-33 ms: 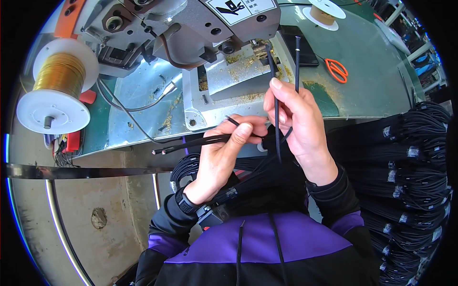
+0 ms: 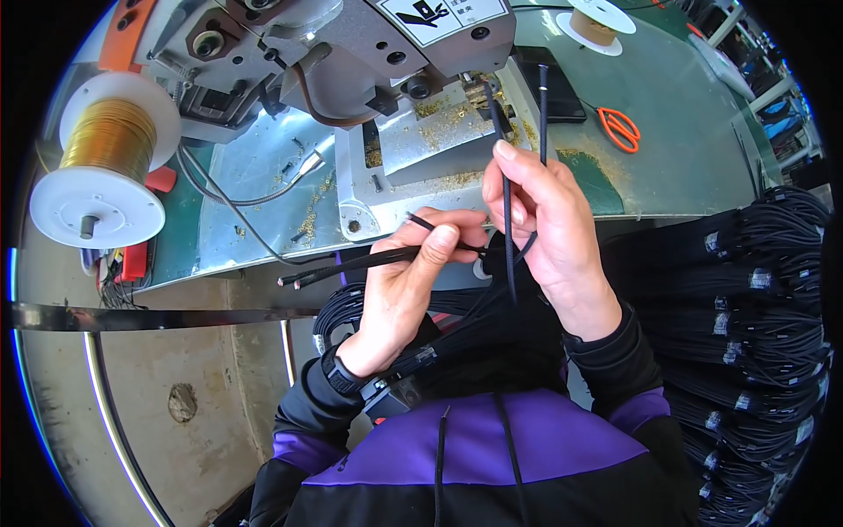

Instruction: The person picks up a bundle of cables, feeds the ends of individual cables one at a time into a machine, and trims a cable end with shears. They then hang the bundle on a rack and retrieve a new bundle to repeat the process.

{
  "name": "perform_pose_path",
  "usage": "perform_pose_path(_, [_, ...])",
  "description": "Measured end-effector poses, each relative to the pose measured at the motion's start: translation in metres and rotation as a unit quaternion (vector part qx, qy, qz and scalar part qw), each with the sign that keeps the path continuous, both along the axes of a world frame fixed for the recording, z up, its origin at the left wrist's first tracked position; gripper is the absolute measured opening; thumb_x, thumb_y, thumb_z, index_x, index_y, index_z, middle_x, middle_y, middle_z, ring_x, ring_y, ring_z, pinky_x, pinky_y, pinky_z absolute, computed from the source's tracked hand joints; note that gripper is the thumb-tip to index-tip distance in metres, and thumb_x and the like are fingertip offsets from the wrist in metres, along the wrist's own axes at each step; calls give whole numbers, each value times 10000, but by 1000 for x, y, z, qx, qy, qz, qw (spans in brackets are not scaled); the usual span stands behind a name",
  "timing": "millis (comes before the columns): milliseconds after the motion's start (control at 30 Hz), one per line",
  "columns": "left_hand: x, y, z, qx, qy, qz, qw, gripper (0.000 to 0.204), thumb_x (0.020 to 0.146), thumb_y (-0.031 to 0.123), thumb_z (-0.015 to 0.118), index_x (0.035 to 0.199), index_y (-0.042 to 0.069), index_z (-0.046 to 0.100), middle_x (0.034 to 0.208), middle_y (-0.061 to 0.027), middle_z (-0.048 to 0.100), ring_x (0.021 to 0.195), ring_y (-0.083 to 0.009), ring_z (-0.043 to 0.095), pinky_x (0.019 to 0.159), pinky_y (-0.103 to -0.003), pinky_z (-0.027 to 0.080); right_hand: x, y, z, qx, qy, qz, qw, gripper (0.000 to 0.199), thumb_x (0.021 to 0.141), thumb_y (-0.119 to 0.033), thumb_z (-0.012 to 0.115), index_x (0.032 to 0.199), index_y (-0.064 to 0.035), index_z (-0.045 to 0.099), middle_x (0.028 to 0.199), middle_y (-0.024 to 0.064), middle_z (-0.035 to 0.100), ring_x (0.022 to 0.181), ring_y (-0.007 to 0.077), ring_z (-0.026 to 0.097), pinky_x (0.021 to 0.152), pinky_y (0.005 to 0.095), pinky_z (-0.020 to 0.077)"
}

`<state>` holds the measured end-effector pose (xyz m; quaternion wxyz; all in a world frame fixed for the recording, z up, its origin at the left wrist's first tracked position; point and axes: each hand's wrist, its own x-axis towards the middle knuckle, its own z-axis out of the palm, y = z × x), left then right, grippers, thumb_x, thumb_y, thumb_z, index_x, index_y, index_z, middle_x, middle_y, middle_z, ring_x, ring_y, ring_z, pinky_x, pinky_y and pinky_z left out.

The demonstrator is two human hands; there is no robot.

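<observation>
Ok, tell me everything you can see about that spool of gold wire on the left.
The spool of gold wire stands at the left of the green bench, beside the grey machine. It has two round white flanges that look like plastic, and a core wound tightly with shiny gold-coloured wire. It is tilted, so the nearer flange faces the camera and shows a dark hub and small holes. Neither hand touches it; a red part lies just below it.

Your right hand (image 2: pixel 549 220) hides where the upright cables (image 2: pixel 507 246) pass through its grip. Below your left hand (image 2: pixel 408 290), the bundle (image 2: pixel 457 347) vanishes into dark shadow. The machine (image 2: pixel 351 44) above is cut off by the edge.
</observation>
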<state>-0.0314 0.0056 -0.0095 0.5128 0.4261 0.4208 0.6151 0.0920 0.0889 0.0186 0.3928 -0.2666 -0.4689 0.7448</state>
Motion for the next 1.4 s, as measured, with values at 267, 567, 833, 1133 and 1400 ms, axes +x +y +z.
perform_pose_path(267, [-16, 2, 3, 51, 108, 53, 991, 316, 876, 242, 476, 1002, -37, 557, 841, -81, 548, 760, -146, 532, 703, -263, 437, -15, 20, 1, -142, 57, -3, 988, 300, 847, -282, 490, 696, -26, 530, 476, -75, 292, 408, 28, 253, 399, 185, 197])
perform_pose_path(567, [-13, 12, 6, -50, -148, 23, 987, 273, 852, 203, 523, 1007, -19, 551, 841, -77, 573, 753, -143, 557, 682, -252, 468, -9, -14, -24, 272, -144, -51, 950, 248, 833, -263, 528, 757, -29, 563, 520, -57, 405, 450, 3, 294, 409, 175, 212])
perform_pose_path(833, [-8, 4, 5, -30, -158, 31, 987, 215, 845, 132, 530, 993, -22, 549, 899, -105, 580, 863, -185, 578, 764, -279, 478, 0, 0, -10, 111, -71, -101, 986, 267, 845, -256, 504, 691, -40, 532, 488, -70, 355, 439, 12, 282, 409, 177, 197])
perform_pose_path(1133, [-13, 0, 8, -3, -118, 103, 988, 202, 809, 64, 568, 986, -23, 520, 864, -120, 587, 825, -199, 592, 713, -255, 482, -22, 16, 4, -119, 49, -37, 991, 267, 849, -280, 493, 696, -62, 511, 490, -93, 290, 420, 18, 239, 401, 180, 177])
perform_pose_path(1400, [-5, 3, 10, -70, -87, -44, 993, 182, 791, 52, 589, 917, 17, 463, 758, -86, 573, 712, -175, 595, 608, -245, 484, -10, -8, 3, 47, -46, 5, 998, 286, 859, -292, 474, 707, -53, 515, 498, -83, 309, 425, 12, 245, 399, 176, 184])
